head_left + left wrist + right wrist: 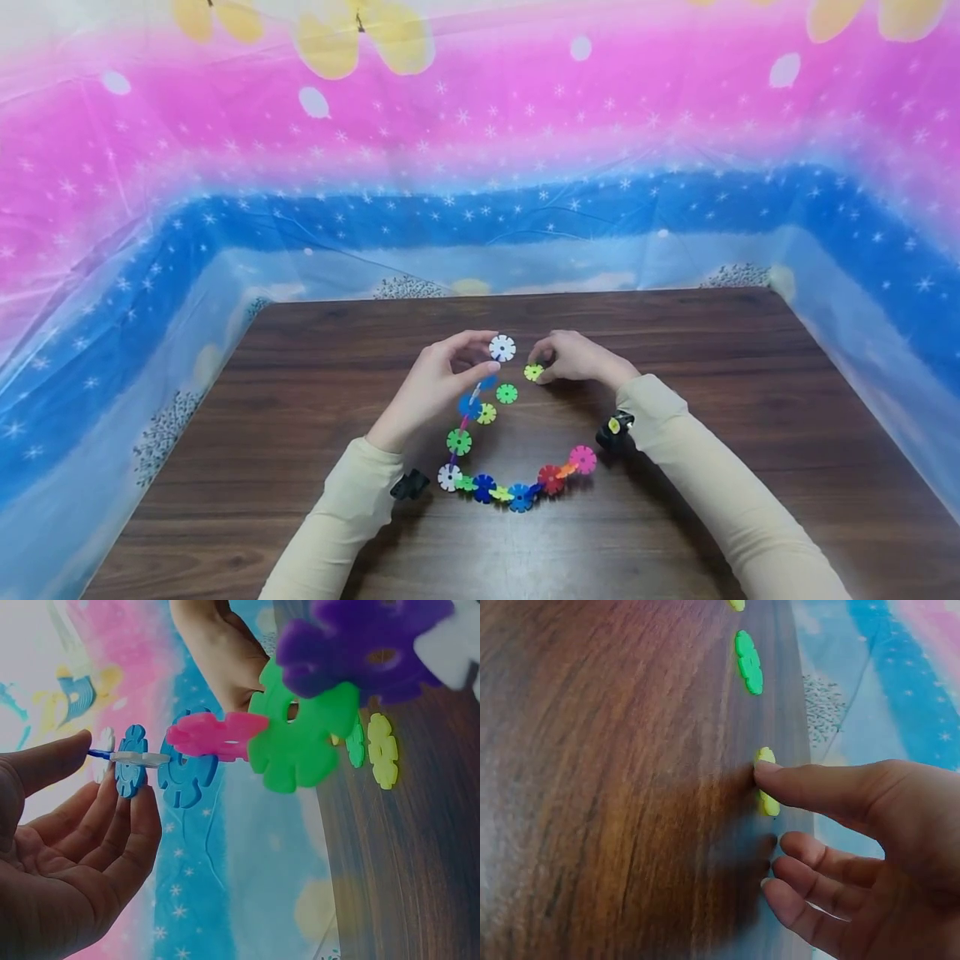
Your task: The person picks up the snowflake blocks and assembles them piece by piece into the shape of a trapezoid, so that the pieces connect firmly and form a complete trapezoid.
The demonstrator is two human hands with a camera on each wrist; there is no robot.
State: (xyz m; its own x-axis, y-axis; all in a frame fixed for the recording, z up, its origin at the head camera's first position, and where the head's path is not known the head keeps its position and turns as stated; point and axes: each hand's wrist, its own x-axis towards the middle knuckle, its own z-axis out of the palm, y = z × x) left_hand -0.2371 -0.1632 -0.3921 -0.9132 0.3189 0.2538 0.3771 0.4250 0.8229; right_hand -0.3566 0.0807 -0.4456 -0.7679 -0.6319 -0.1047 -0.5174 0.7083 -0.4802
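Observation:
My left hand [431, 379] pinches the upper end of a chain of slotted plastic flower discs, close by a white disc [502, 347]. In the left wrist view, the thumb is at a dark blue disc [99, 754] seen edge-on, with blue discs [131, 772] behind the fingertips. Down from this hand runs the chain through a green disc [459, 442], then curves along the table to a pink disc [582, 459]. My right hand [581, 358] pinches a loose yellow disc [533, 372] by the tabletop; its thumb covers part of it in the right wrist view.
Inside the chain's curve lie a loose green disc [507, 393] and another yellow disc [487, 413]. The brown wooden table [675, 533] has a patterned pink and blue cloth [480, 217] hanging beyond its far and side edges.

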